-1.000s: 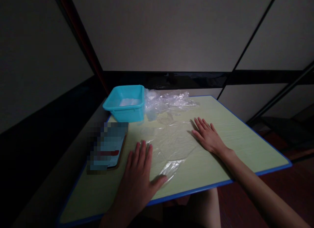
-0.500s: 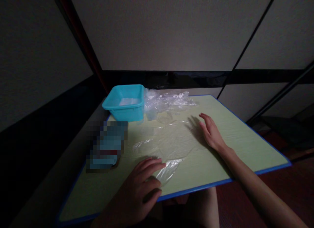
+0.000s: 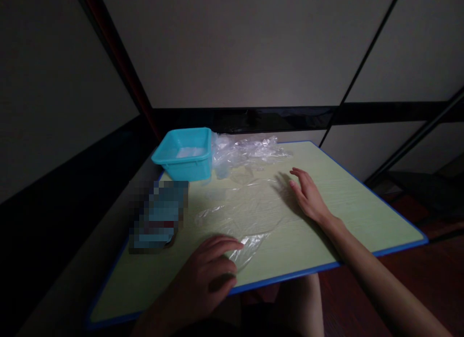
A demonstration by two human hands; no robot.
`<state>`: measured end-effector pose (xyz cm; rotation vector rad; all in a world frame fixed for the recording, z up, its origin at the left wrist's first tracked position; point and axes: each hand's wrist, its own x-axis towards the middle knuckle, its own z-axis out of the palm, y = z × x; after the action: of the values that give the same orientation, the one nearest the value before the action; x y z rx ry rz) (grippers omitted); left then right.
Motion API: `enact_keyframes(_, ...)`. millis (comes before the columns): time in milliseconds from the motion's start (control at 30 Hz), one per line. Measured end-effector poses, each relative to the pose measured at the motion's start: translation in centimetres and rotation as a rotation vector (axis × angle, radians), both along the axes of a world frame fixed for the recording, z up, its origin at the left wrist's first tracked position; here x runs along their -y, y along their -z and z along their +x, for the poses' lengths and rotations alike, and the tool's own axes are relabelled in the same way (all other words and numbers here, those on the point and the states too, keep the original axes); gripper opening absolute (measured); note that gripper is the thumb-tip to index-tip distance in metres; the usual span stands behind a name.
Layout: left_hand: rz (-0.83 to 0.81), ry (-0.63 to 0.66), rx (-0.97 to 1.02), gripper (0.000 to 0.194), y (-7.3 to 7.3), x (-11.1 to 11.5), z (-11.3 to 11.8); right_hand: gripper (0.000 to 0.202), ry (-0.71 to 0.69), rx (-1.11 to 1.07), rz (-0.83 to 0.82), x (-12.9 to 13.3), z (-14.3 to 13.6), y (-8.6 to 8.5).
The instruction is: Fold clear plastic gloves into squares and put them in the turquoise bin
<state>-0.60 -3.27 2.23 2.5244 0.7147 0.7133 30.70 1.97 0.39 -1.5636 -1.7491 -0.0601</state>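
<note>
A clear, thin plastic bag (image 3: 250, 211) lies spread flat over the middle of the table. At its near left corner is my left hand (image 3: 210, 271), fingers curved but apart, with the fingertips by the crinkled edge; whether they touch it I cannot tell. By the bag's right side my right hand (image 3: 308, 197) is open, turned on its edge with the thumb up and nothing in it. Behind the spread bag sits a crumpled heap of clear plastic bags (image 3: 250, 151).
A turquoise plastic basin (image 3: 186, 168) with something white inside stands at the back left. Nearer, a blurred-out flat object (image 3: 161, 216) lies along the left edge. The pale green table (image 3: 362, 221) has blue edging, with wall panels (image 3: 235, 51) behind it.
The view has shifted very slightly. Both hands stay almost where they were, the left one's fingers drawn a little closer together. The bag lies as before.
</note>
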Motion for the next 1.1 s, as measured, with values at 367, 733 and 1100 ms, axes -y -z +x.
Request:
enact_keyframes(367, 0.087, -0.015, -0.091, 0.020, 0.3, -0.4, 0.3, 0.045, -0.002, -0.009, 0.009, 0.1, 0.0, -0.2)
enact_keyframes(733, 0.367, -0.167, 0.006, 0.015, -3.3, -5.0, 4.0, 0.044, -0.027, -0.002, 0.006, 0.0, 0.0, 0.2)
enact_keyframes(1100, -0.005, -0.181, -0.064, 0.012, -2.2, -4.2, 4.2, 0.042, -0.043, -0.004, 0.011, 0.0, 0.3, 0.2)
